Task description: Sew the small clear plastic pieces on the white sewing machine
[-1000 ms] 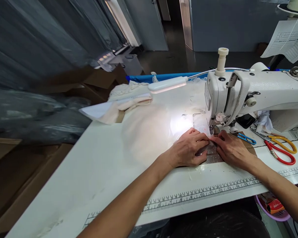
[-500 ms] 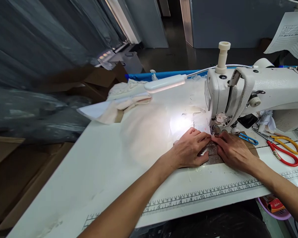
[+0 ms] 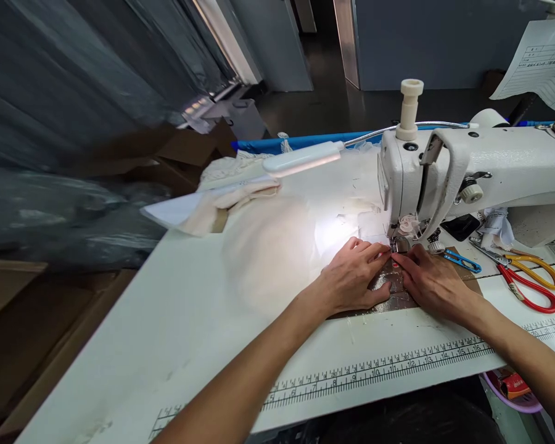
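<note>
At the needle of a white sewing machine [image 3: 444, 166], my two hands meet with their fingertips almost touching. My left hand [image 3: 354, 274] rests left of the presser foot [image 3: 400, 245], fingers together and thumb apart. To the right of the foot, my right hand [image 3: 430, 280] has bent fingers with thumb and forefinger close together. What the fingertips hold is hidden and too small to make out. Under both hands lies a shiny plate [image 3: 400, 297] with brown edges. Pale, thin material [image 3: 372, 225] shows just behind the needle.
Blue thread snips [image 3: 462, 260] and scissors [image 3: 530, 280] with red and yellow handles lie to the right. A lamp [image 3: 303, 159] lights the white table [image 3: 180, 333]. Cream cloth [image 3: 245, 196] lies at the back left. A printed ruler [image 3: 374, 372] runs along the front edge.
My hands stay at the needle, with slight shifts of the fingers. A small red spot now shows between the fingertips. The whole view has shifted slightly.
</note>
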`<state>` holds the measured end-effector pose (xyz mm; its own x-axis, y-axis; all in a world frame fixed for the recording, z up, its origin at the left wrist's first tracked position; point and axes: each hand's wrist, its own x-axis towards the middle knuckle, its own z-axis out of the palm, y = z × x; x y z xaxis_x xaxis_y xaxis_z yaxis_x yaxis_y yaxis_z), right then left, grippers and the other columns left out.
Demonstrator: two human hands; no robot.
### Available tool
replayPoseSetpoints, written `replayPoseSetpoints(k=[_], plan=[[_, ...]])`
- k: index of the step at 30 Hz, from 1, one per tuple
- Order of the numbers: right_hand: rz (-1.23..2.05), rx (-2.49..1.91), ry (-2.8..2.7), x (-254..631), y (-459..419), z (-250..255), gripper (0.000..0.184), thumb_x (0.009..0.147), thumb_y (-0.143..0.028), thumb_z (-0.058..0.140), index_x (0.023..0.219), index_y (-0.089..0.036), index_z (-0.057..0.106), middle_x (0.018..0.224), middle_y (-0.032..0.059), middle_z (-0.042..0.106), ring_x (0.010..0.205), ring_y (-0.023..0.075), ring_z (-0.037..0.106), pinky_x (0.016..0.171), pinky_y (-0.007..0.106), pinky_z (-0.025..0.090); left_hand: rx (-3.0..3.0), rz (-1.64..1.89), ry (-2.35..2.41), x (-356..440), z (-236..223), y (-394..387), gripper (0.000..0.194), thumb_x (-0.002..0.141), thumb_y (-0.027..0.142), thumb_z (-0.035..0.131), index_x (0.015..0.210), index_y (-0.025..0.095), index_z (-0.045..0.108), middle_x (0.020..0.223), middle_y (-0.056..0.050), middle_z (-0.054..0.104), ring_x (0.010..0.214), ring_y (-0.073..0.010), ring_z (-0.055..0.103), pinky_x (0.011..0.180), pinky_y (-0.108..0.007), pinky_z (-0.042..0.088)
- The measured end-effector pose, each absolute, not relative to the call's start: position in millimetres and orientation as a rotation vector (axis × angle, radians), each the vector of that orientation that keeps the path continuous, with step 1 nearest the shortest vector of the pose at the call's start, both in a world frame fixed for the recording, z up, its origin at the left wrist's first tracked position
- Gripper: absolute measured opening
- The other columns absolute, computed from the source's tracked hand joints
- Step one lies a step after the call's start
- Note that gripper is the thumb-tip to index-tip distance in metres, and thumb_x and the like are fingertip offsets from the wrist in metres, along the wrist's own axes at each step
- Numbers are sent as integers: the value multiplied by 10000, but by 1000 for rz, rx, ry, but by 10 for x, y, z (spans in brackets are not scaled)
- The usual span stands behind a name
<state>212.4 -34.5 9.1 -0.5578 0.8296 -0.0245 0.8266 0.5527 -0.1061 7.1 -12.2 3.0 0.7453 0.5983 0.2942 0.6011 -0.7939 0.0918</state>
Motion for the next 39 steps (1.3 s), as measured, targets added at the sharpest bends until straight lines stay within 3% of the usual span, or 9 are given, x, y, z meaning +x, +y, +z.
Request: replayPoseSetpoints(k=[5, 8, 12, 14, 17, 20, 25, 31, 39], plan=[[389, -1334, -2588, 2237, -296, 77, 392, 983, -261, 372, 1303, -174, 581, 1081, 147, 637, 818, 205, 642, 734, 345, 532, -2923, -410, -1065, 89, 34, -112, 366, 871, 406, 506, 1101, 160, 650, 1178, -105, 633, 914, -236, 609, 832, -417, 454], [557, -1280, -2473, 2331, -255, 120, 377, 974, -296, 407, 1264, -179, 619, 989, 110, 655, 760, 181, 632, 685, 313, 510, -2905, -400, -1082, 97, 30, -103, 388, 872, 431, 508, 1113, 162, 651, 1194, -109, 623, 936, -246, 606, 842, -426, 447], [796, -1400, -2344, 2414, -166, 201, 354, 976, -394, 402, 979, -180, 684, 662, 23, 594, 612, 159, 573, 574, 280, 445, -2892, -374, -1097, 101, 33, -92, 435, 881, 468, 494, 1103, 132, 658, 1221, -127, 610, 936, -250, 605, 833, -425, 443], [936, -1441, -2212, 2430, -98, 184, 408, 981, -453, 361, 829, -193, 637, 613, 16, 586, 590, 161, 577, 579, 290, 459, -2885, -343, -1106, 99, 37, -88, 446, 884, 484, 487, 1092, 132, 663, 1222, -127, 610, 920, -245, 605, 824, -420, 438], [1077, -1425, -2027, 2433, -11, 83, 404, 974, -474, 327, 815, -201, 578, 643, 23, 616, 567, 162, 608, 582, 304, 500, -2880, -330, -1118, 94, 42, -87, 445, 889, 490, 485, 1109, 142, 656, 1188, -119, 617, 916, -240, 603, 834, -418, 432], [1093, -1407, -1967, 2443, -13, -8, 405, 965, -520, 333, 871, -201, 563, 687, 27, 619, 556, 162, 615, 546, 298, 515, -2887, -363, -1123, 89, 36, -88, 445, 895, 491, 481, 1134, 152, 641, 1151, -115, 617, 934, -242, 603, 844, -420, 430], [961, -1352, -2003, 2483, -131, -37, 366, 918, -509, 476, 1004, -190, 632, 850, 65, 664, 722, 199, 641, 646, 329, 541, -2873, -349, -1135, 83, 3, -90, 514, 921, 507, 437, 1235, 122, 568, 1184, -142, 602, 959, -260, 592, 827, -426, 436], [855, -1393, -1982, 2460, -119, -88, 224, 886, -324, 468, 884, -203, 656, 789, 45, 637, 727, 200, 631, 659, 334, 539, -2788, -426, -1201, 91, -11, -125, 544, 956, 494, 376, 1306, 85, 461, 1245, -199, 563, 1056, -298, 567, 903, -464, 415], [824, -1409, -2000, 2441, -120, -40, 227, 876, -314, 455, 793, -199, 633, 732, 36, 613, 689, 190, 612, 635, 318, 526, -2819, -475, -1256, 94, -11, -134, 533, 949, 467, 412, 1335, 100, 399, 1255, -195, 539, 1139, -310, 530, 1007, -489, 366]])
